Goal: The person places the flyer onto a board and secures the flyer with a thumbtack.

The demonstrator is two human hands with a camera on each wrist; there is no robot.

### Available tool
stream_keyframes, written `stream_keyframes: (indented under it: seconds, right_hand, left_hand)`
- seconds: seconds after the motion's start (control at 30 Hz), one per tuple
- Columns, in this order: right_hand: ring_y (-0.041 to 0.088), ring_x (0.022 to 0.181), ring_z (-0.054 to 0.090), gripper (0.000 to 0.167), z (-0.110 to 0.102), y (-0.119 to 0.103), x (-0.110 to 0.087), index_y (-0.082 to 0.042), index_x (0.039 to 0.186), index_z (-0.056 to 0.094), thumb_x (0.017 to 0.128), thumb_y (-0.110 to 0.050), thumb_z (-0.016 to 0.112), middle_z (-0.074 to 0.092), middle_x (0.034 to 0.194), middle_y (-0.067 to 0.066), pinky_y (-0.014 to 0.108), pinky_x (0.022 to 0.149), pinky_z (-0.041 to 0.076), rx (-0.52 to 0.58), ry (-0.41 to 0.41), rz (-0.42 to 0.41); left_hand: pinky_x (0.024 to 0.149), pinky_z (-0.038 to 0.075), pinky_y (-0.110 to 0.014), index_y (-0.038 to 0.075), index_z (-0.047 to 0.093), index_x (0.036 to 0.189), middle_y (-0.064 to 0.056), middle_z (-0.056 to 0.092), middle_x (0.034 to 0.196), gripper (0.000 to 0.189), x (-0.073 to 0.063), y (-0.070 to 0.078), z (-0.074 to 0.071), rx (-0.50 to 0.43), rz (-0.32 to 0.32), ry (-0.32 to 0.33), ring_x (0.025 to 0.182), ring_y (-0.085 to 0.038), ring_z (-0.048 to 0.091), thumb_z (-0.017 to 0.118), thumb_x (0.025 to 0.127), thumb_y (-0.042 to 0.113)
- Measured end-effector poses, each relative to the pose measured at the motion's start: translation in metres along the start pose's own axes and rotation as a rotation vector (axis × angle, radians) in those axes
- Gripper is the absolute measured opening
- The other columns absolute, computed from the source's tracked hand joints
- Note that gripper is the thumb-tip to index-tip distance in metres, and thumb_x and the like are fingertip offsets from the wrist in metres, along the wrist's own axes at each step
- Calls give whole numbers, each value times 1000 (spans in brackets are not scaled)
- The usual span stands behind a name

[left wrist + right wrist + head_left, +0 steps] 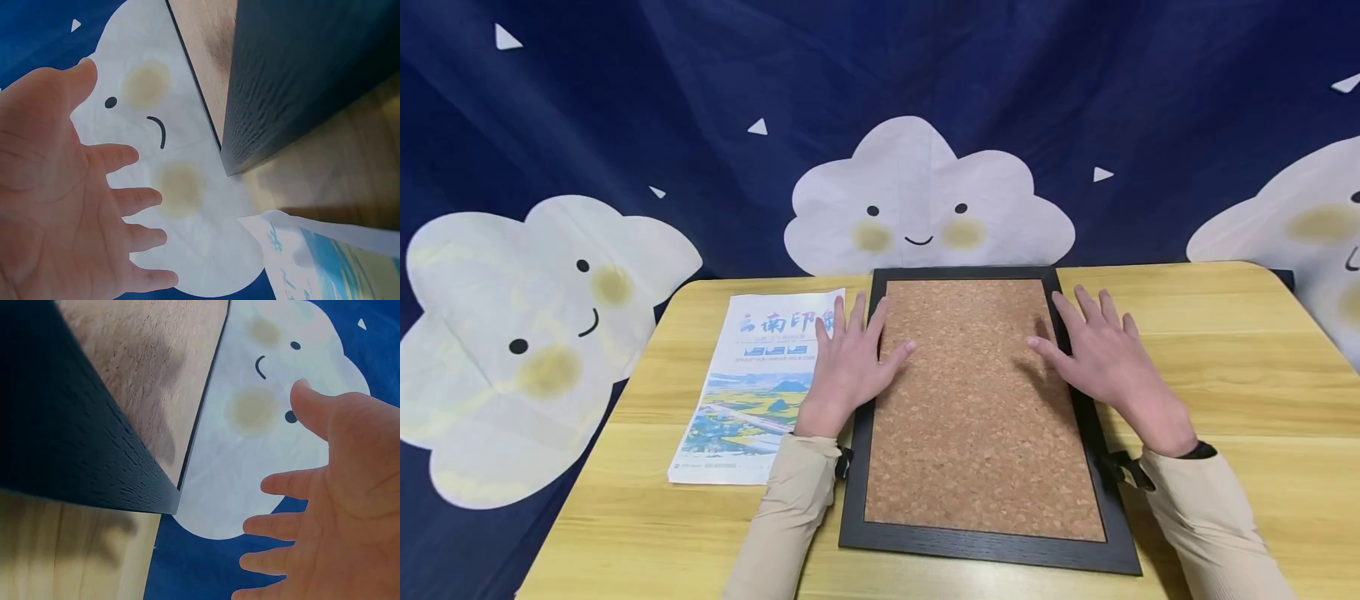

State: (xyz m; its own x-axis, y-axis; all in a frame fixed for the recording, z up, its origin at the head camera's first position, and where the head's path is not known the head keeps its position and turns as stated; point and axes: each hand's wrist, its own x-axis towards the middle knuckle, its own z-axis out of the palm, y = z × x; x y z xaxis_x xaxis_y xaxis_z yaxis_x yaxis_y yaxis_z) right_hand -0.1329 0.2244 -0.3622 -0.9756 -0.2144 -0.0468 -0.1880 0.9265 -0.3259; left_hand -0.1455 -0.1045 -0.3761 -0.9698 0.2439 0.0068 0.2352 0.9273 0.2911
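A black-framed cork board lies on the wooden table with its far edge near the table's back. My left hand hovers over the board's left side, fingers spread, overlapping the printed sheets in the head view. Over the right side of the frame my right hand is held with fingers spread, its shadow falling on the cork. In the left wrist view the left hand shows its bare palm beside the frame. The right hand likewise has nothing in its palm.
A stack of printed paper with a colourful landscape picture lies left of the board, partly covered by the left hand. The wooden table extends to both sides. Behind it hangs a dark blue cloth with smiling white clouds.
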Motion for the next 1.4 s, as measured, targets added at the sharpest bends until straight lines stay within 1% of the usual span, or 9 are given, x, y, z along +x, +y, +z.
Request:
stream_keyframes:
  seconds: [0.23, 0.4, 0.53, 0.83, 1.07, 1.13, 1.2, 1.3, 1.4]
  right_hand:
    - [65, 147, 7, 88, -3, 1, -1, 7, 161, 23, 106, -58, 46, 12, 162, 41, 81, 109, 14, 24, -40, 12]
    - [62, 148, 9, 88, -4, 1, 0, 6, 162, 21, 106, -57, 47, 11, 163, 40, 79, 110, 16, 65, -70, 10]
    - [60, 148, 14, 85, -3, 1, 0, 7, 161, 23, 107, -53, 50, 12, 162, 41, 77, 111, 19, 89, -79, -12]
    - [59, 147, 18, 81, 0, 4, 2, 10, 159, 25, 107, -43, 56, 14, 162, 40, 71, 113, 25, 162, -148, -35]
    - [61, 145, 22, 78, 4, 9, 1, 11, 158, 26, 108, -40, 56, 17, 161, 41, 71, 112, 27, 176, -183, -63]
    - [61, 144, 23, 78, 5, 10, 2, 11, 158, 26, 108, -40, 56, 18, 160, 42, 72, 111, 27, 181, -188, -72]
    - [61, 144, 23, 78, 6, 10, 2, 12, 158, 27, 107, -40, 57, 20, 160, 42, 72, 111, 27, 187, -188, -81]
    - [60, 144, 24, 78, 7, 11, 3, 13, 157, 27, 107, -39, 58, 23, 159, 41, 71, 112, 27, 195, -183, -95]
    - [59, 144, 26, 77, 8, 12, 4, 14, 156, 29, 106, -37, 60, 26, 158, 41, 70, 112, 28, 201, -171, -111]
  left_hand:
    - [120, 3, -70, 19, 22, 167, -17, 10, 172, 83, -1, -3, -2, -13, -14, -30, 157, -43, -3, 43, 102, 67]
    - [120, 8, -69, 17, 24, 167, -19, 9, 172, 79, -5, -16, -7, -35, -38, -51, 157, -45, 0, 45, 105, 61]
    - [119, 13, -70, 12, 25, 166, -22, 11, 171, 76, -12, -36, -14, -47, -68, -78, 156, -48, 4, 47, 107, 53]
    - [114, 23, -74, 3, 26, 164, -29, 17, 168, 70, -38, -92, -28, -9, -204, -129, 152, -54, 11, 53, 107, 35]
    - [111, 20, -77, -3, 22, 163, -38, 11, 164, 74, -59, -134, -39, -41, -303, -221, 147, -64, 7, 55, 106, 31]
    - [111, 20, -78, -4, 21, 162, -39, 9, 163, 75, -65, -145, -42, -55, -329, -224, 146, -65, 6, 56, 106, 30]
    - [111, 21, -76, -7, 21, 161, -40, 11, 162, 75, -69, -153, -44, -65, -346, -212, 145, -65, 10, 57, 106, 29]
    - [110, 27, -74, -12, 23, 158, -43, 18, 158, 74, -74, -161, -43, -66, -364, -185, 142, -64, 21, 59, 105, 25]
    - [107, 33, -72, -14, 25, 157, -44, 24, 154, 73, -76, -165, -43, -57, -383, -163, 137, -64, 30, 60, 103, 22]
